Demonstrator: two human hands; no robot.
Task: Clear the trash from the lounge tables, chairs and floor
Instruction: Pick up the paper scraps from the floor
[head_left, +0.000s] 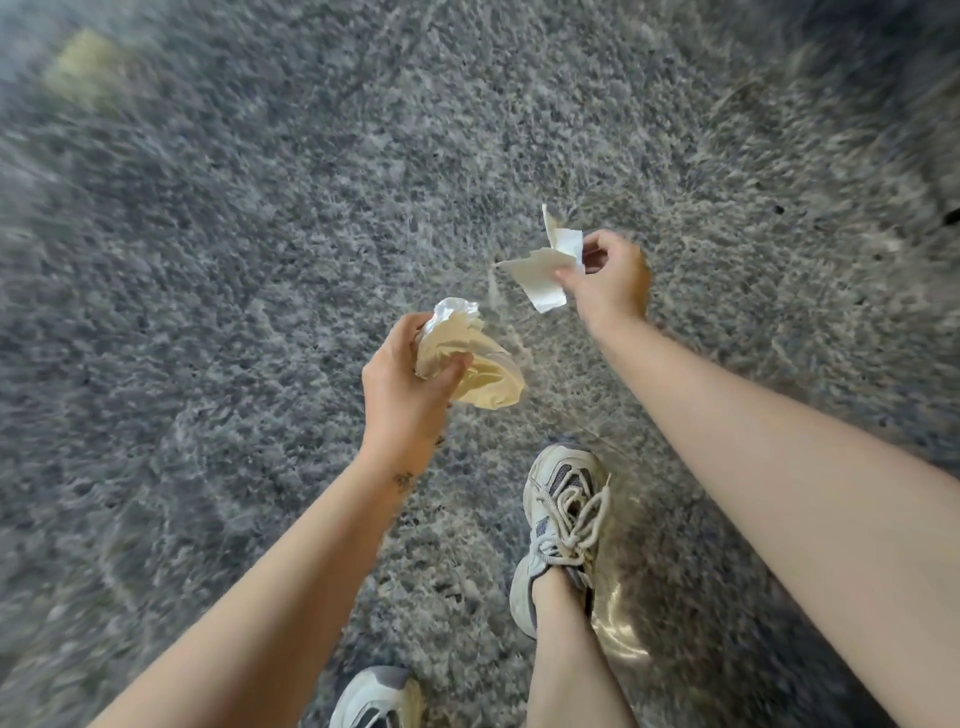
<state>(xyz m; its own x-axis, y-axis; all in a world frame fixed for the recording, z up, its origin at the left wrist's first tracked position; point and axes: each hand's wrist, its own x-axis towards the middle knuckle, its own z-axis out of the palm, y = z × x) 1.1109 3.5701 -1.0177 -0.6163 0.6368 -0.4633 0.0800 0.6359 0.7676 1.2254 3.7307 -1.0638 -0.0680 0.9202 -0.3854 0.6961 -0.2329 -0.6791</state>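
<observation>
Head view: left grip (404, 397) clutches crumpled paper wad (475, 364), right grip (613, 283) pinches torn paper scraps (537, 275).

At frame centre the left hand (400, 395) holds a paper wad (480, 366); upper right of it the right hand (613, 283) pinches a paper scrap (537, 273); sneakers (563, 519) stand below on the carpet (260, 260)

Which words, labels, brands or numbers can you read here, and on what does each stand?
No text can be read.
Crumpled beige and white paper wad in the left hand: no print shows.
Torn white paper scraps in the right hand: blank.
White and grey laced sneaker: no legible brand mark.
Yellowish object on the grey shag carpet: too blurred to tell.
</observation>
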